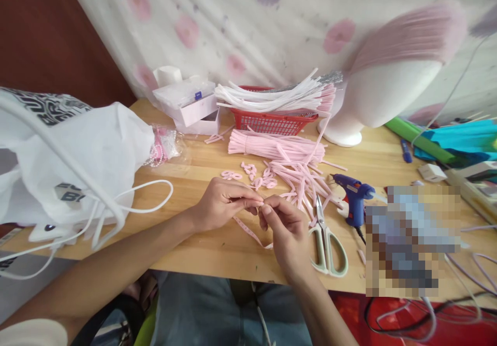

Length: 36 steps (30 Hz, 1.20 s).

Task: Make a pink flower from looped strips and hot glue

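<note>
Over the middle of the table, my left hand (225, 201) and my right hand (287, 227) meet fingertip to fingertip, each closed in a pinch. What they pinch is too small and too covered by the fingers to make out. Just beyond them lie small twisted pink pipe cleaner loops (267, 178) and a loose heap of pink pipe cleaner pieces (298, 175). A pink measuring tape (248, 230) curls on the wood under my hands. Scissors with pale green handles (328, 247) rest beside my right hand, and a blue glue gun (353, 196) is farther right.
A red basket (267, 123) of white pipe cleaners (267, 99) stands at the back, with a bundle of pink ones (272, 145) before it. A white mannequin head (384, 97) is behind right. White bags (104, 144) and a cable (70, 154) occupy the left.
</note>
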Each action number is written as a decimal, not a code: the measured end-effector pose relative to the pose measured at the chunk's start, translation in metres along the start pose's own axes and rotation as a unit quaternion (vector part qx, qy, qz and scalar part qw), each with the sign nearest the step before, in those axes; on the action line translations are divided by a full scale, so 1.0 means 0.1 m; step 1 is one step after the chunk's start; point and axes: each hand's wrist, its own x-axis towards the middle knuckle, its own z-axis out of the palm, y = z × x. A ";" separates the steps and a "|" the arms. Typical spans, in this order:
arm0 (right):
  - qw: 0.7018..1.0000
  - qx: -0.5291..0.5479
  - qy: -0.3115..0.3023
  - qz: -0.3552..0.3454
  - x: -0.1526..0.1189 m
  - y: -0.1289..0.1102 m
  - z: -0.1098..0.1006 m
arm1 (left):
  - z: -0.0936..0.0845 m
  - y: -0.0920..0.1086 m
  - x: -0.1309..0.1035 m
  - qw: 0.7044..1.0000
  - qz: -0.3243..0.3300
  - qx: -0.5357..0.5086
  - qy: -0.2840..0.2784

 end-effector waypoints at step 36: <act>0.988 -0.131 0.087 -0.014 -0.02 0.09 0.02 | 0.12 0.01 0.05 0.887 -0.375 -0.264 -0.050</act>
